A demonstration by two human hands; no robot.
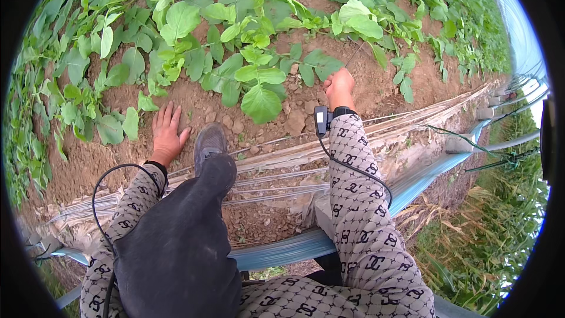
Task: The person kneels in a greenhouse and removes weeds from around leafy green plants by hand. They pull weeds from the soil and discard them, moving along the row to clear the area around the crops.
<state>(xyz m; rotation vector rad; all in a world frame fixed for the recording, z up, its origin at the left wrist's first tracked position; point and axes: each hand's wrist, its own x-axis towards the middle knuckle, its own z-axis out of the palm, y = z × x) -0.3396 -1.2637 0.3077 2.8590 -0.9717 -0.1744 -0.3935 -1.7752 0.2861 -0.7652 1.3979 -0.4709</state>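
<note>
My left hand (166,131) rests palm down on the brown soil (185,97), its fingers slightly spread and nothing in it. Leaves of the low green plants (175,22) hang close to its fingertips. Farther right, my right hand (340,84) is closed in a fist around a thin dark rod-like tool (354,55). The tool slants up and away towards a leafy plant (359,22); its far end is lost among the leaves, and its grip is hidden in my fist. A lobed leaf (320,66) lies just left of that fist.
My shoe (210,143) is on the soil beside my left hand. Taut wires (282,190) and crumpled plastic film (397,141) run along the bed's edge. Blue sheeting (287,249), concrete blocks (461,142) and a curved pipe (512,141) border it. A cable (353,168) hangs at my right wrist.
</note>
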